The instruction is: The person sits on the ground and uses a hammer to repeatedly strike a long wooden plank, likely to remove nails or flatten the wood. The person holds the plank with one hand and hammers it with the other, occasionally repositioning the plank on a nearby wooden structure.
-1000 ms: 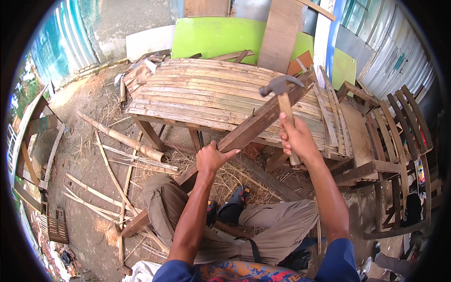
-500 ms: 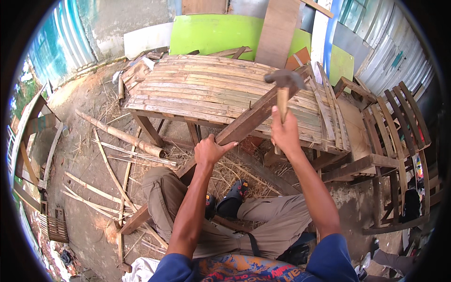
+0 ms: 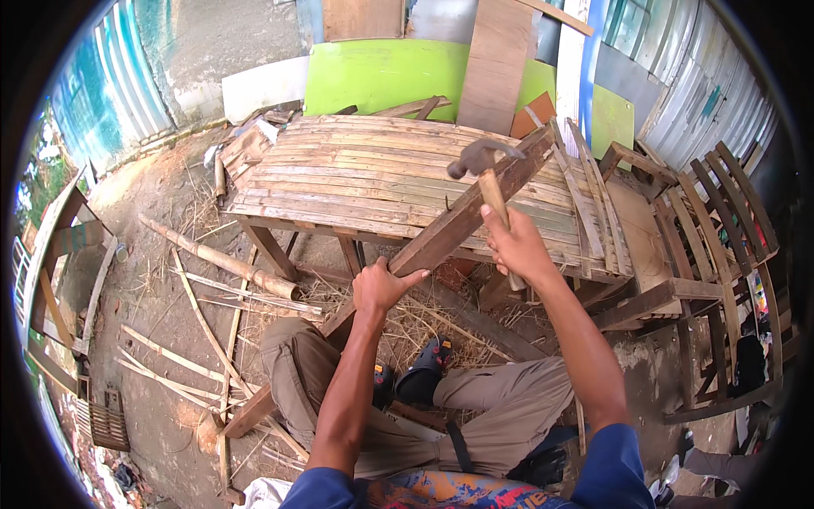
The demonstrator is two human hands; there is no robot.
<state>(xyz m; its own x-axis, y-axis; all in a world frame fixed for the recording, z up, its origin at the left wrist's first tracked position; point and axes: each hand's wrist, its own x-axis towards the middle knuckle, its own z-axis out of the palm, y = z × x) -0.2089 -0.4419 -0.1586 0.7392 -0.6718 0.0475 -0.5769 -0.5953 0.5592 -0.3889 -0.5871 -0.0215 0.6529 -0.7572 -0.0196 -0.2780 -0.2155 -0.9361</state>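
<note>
A long dark wooden beam (image 3: 443,235) slants from beside my left knee up across the edge of a bamboo-slat table (image 3: 339,165). My left hand (image 3: 381,286) is wrapped round the beam's lower middle, thumb stretched along its side. A thin bent nail (image 3: 448,204) appears to stick up from the beam's far edge. Closed round a wooden handle, my right hand (image 3: 519,246) holds a claw hammer (image 3: 490,182). Its dark metal head is raised over the beam, to the right of the nail and apart from it.
Bamboo strips (image 3: 182,360) and a thick bamboo pole (image 3: 225,259) lie on the dirt floor at left. Slatted wooden furniture (image 3: 695,229) stands at right. Green boards (image 3: 381,76) lean on the back wall. Straw lies around my feet.
The hammer has swung left, its head tilting over toward the nail's side. My right hand has shifted slightly down. My left hand keeps its grip on the beam.
</note>
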